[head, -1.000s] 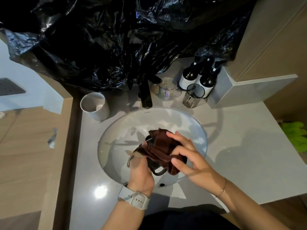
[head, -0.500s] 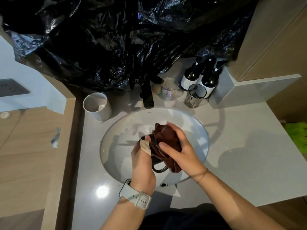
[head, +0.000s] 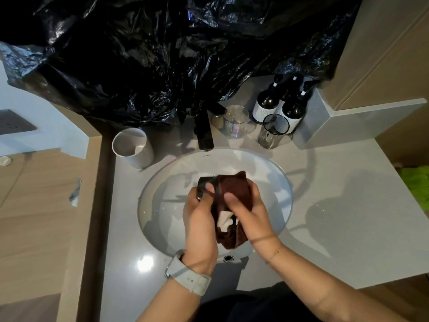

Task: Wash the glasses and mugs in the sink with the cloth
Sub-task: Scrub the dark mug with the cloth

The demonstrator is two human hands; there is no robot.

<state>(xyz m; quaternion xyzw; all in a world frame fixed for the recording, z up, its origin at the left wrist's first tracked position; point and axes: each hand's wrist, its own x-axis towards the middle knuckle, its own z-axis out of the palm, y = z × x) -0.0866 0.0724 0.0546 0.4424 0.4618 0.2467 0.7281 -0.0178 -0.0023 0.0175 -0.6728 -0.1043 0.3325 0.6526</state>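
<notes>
I have a dark mug [head: 205,185] held over the sink [head: 274,173], above the basin and not resting on it. My left hand [head: 199,225] has its grip wrapped round the mug's body, thumb lying across the near side. My right hand [head: 251,214] has its grip clamped on the brown cloth [head: 234,189], which is bunched over the mug's right side and hangs below it; a pale patch shows through the folds, and I cannot tell what it is.

I judge the mug to be hard, brittle and slick if wet, so the body is the place to hold it. The cloth is soft and limp and will go wherever my fingers push it. The mug sits between the two grips, cloth covering much of it.

Waiting on the desk behind the sink are a white cup [head: 132,147], a clear glass [head: 235,122] and a smoky glass [head: 274,131].
</notes>
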